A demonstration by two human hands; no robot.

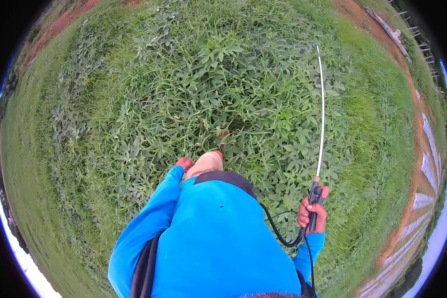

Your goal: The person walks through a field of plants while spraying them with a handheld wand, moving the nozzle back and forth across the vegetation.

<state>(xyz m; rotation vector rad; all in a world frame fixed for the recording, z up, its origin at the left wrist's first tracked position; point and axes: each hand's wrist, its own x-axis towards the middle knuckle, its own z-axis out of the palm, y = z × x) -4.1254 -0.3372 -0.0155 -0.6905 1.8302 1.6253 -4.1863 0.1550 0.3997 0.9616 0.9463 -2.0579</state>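
Observation:
My right hand [313, 216] is wrapped round the black handle of a spray wand [322, 114], at the right of my body. The wand's thin pale tube points forward over the plants, and a faint mist shows beside its blue nozzle [315, 45]. From the handle a black hose [278, 236] curves back toward my waist. My left hand [185, 163] hangs beside my left thigh, near the leaves; its fingers look curled, but what they hold, if anything, cannot be made out.
Dense leafy plants and tall grass [223, 74] surround my legs. A bare dirt strip [407, 218] runs along the right, with pale covered rows [428, 171] beyond it. Posts and a long pale object [387, 30] lie at the upper right.

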